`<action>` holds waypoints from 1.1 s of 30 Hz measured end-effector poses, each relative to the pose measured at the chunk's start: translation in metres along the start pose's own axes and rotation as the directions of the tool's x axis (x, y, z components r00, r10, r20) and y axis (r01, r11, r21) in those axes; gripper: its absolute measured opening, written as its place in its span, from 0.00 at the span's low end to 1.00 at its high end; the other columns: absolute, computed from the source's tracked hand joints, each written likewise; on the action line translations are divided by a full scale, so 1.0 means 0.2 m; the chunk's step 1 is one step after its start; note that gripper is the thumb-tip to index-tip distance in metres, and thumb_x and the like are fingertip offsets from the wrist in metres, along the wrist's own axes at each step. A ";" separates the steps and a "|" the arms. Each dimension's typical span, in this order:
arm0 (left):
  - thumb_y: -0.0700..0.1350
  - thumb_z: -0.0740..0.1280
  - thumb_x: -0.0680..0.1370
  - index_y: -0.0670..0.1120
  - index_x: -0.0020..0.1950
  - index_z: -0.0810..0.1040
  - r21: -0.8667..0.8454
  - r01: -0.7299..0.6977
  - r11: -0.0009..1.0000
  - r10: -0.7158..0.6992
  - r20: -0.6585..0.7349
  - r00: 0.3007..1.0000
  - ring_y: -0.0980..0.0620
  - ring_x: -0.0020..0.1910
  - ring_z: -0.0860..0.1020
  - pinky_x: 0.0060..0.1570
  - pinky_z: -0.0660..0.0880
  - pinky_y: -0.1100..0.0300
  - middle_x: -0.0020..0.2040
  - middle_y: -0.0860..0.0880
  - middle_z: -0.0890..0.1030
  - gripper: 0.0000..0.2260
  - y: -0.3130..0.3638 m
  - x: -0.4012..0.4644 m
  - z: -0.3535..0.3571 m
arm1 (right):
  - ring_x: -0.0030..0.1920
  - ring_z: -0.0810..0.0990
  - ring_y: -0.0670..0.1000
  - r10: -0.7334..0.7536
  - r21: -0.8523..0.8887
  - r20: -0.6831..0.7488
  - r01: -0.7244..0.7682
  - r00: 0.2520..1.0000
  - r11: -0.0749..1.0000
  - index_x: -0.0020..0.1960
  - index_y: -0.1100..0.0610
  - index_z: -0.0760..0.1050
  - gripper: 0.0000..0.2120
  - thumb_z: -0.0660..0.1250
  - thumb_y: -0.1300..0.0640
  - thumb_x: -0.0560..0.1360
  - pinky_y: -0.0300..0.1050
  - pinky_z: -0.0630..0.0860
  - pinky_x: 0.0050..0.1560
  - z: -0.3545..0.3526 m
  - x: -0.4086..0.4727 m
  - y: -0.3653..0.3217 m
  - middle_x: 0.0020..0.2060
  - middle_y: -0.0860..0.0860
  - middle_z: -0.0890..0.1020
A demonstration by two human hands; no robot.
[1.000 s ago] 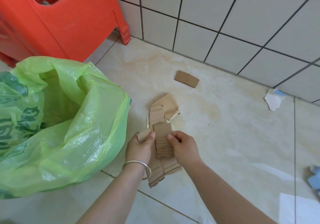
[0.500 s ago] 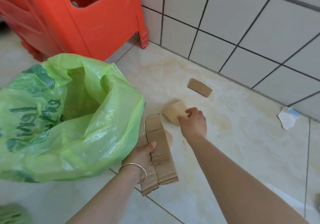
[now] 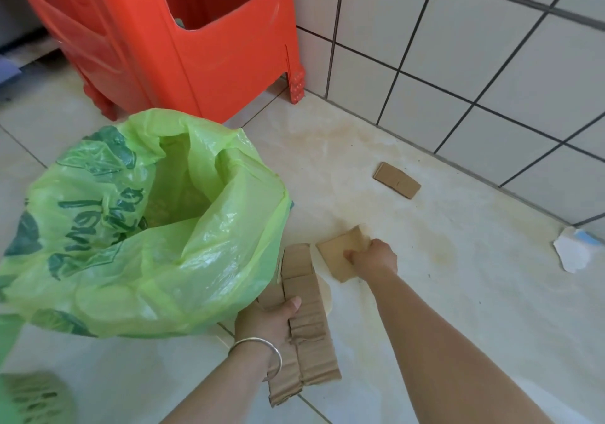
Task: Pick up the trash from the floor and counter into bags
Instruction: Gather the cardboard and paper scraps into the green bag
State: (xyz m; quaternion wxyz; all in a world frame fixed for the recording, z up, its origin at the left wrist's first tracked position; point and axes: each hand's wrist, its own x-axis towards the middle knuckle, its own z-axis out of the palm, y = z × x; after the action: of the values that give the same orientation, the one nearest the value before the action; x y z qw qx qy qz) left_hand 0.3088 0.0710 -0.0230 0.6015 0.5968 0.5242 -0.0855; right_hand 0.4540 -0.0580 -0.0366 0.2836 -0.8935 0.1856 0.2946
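Observation:
My left hand (image 3: 266,323), with a silver bangle on the wrist, grips a stack of long brown cardboard strips (image 3: 306,319) beside the mouth of an open green plastic bag (image 3: 131,227). My right hand (image 3: 373,258) pinches a smaller piece of cardboard (image 3: 337,253) and holds it just above the floor, to the right of the stack. Another small cardboard piece (image 3: 396,179) lies on the floor tiles near the wall. A torn white and blue paper scrap (image 3: 573,250) lies at the far right by the wall.
An orange plastic stool (image 3: 196,40) stands behind the bag against the white tiled wall (image 3: 458,63). The beige floor (image 3: 425,292) is stained near the wall. A green shoe (image 3: 32,397) shows at the bottom left.
My right hand let go of the stack, reached forward and picked up the smaller cardboard piece. My left hand kept the strips. The view shifted, showing more of the stool.

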 end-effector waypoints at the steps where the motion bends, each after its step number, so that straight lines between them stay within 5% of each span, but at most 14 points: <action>1: 0.57 0.77 0.53 0.40 0.52 0.82 0.003 -0.013 1.000 0.013 0.003 1.000 0.46 0.52 0.82 0.60 0.76 0.50 0.52 0.45 0.84 0.33 -0.01 0.00 0.01 | 0.54 0.77 0.58 -0.001 0.037 -0.006 0.002 1.000 0.999 0.56 0.61 0.72 0.17 0.67 0.51 0.73 0.46 0.72 0.47 -0.01 -0.02 0.03 0.53 0.56 0.79; 5: 0.55 0.78 0.58 0.41 0.54 0.81 0.007 0.025 1.000 -0.025 -0.018 1.000 0.45 0.53 0.81 0.59 0.76 0.50 0.53 0.45 0.84 0.29 -0.03 -0.02 0.05 | 0.46 0.75 0.58 0.023 0.411 -0.119 0.028 0.993 0.911 0.46 0.62 0.72 0.11 0.64 0.53 0.76 0.48 0.73 0.43 -0.08 -0.13 0.17 0.40 0.55 0.77; 9: 0.46 0.77 0.65 0.42 0.45 0.83 -0.036 0.005 0.999 -0.006 -0.021 1.000 0.44 0.48 0.82 0.53 0.77 0.54 0.47 0.43 0.84 0.12 -0.02 -0.10 0.10 | 0.49 0.79 0.56 -0.053 0.742 0.094 -0.035 0.994 0.670 0.45 0.57 0.76 0.07 0.65 0.53 0.76 0.54 0.78 0.56 -0.11 -0.30 0.28 0.45 0.54 0.81; 11: 0.43 0.75 0.68 0.46 0.36 0.81 -0.064 -0.037 0.997 0.037 0.013 0.999 0.45 0.43 0.80 0.45 0.77 0.56 0.41 0.44 0.83 0.04 0.00 -0.18 0.15 | 0.49 0.81 0.56 -0.126 0.679 0.128 0.006 0.984 0.734 0.45 0.55 0.77 0.07 0.66 0.51 0.75 0.54 0.78 0.56 -0.10 -0.39 0.33 0.47 0.55 0.83; 14: 0.41 0.73 0.70 0.50 0.32 0.78 -0.078 -0.112 0.991 0.120 0.099 0.988 0.47 0.38 0.78 0.34 0.71 0.61 0.35 0.48 0.80 0.08 0.04 -0.31 0.23 | 0.45 0.81 0.54 -0.149 0.577 0.054 0.091 0.987 0.812 0.48 0.58 0.77 0.11 0.66 0.50 0.75 0.51 0.77 0.48 -0.15 -0.49 0.40 0.45 0.55 0.82; 18: 0.43 0.72 0.71 0.50 0.36 0.77 -0.055 -0.115 0.992 0.125 0.231 0.965 0.46 0.40 0.79 0.40 0.74 0.57 0.36 0.50 0.80 0.06 0.05 -0.49 0.36 | 0.44 0.80 0.51 -0.143 0.554 -0.038 0.140 0.989 0.821 0.52 0.58 0.76 0.13 0.66 0.50 0.75 0.41 0.73 0.39 -0.34 -0.57 0.55 0.43 0.51 0.81; 24: 0.46 0.68 0.75 0.49 0.38 0.77 0.051 -0.167 0.985 0.134 0.399 0.907 0.46 0.42 0.79 0.40 0.72 0.57 0.41 0.46 0.81 0.06 0.02 -0.84 0.67 | 0.47 0.80 0.51 0.038 0.556 -0.161 0.059 0.986 0.829 0.53 0.57 0.75 0.16 0.65 0.46 0.74 0.44 0.76 0.44 -0.64 -0.71 0.93 0.46 0.51 0.81; 27: 0.51 0.69 0.74 0.50 0.36 0.76 0.127 -0.227 0.966 0.137 0.495 0.858 0.47 0.41 0.78 0.41 0.72 0.57 0.38 0.50 0.80 0.08 -0.05 -1.04 0.85 | 0.47 0.80 0.51 0.145 0.581 -0.210 0.004 0.967 0.814 0.52 0.57 0.75 0.16 0.65 0.45 0.73 0.46 0.77 0.47 -0.77 -0.77 1.16 0.46 0.52 0.82; 33: 0.44 0.75 0.68 0.50 0.38 0.79 0.269 -0.218 0.938 0.031 0.563 0.826 0.45 0.43 0.81 0.47 0.78 0.54 0.41 0.48 0.83 0.06 -0.27 -1.27 1.16 | 0.38 0.76 0.47 0.279 0.649 -0.232 -0.065 0.932 0.758 0.41 0.55 0.71 0.11 0.66 0.48 0.74 0.38 0.69 0.33 -0.93 -0.82 1.54 0.40 0.51 0.78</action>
State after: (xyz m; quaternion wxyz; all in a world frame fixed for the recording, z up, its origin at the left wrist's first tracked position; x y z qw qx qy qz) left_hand 0.2819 -0.2643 0.0683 0.6254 0.6700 0.2674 -0.2975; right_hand 0.2546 -0.3842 0.0684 0.5047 -0.7600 0.3986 0.0940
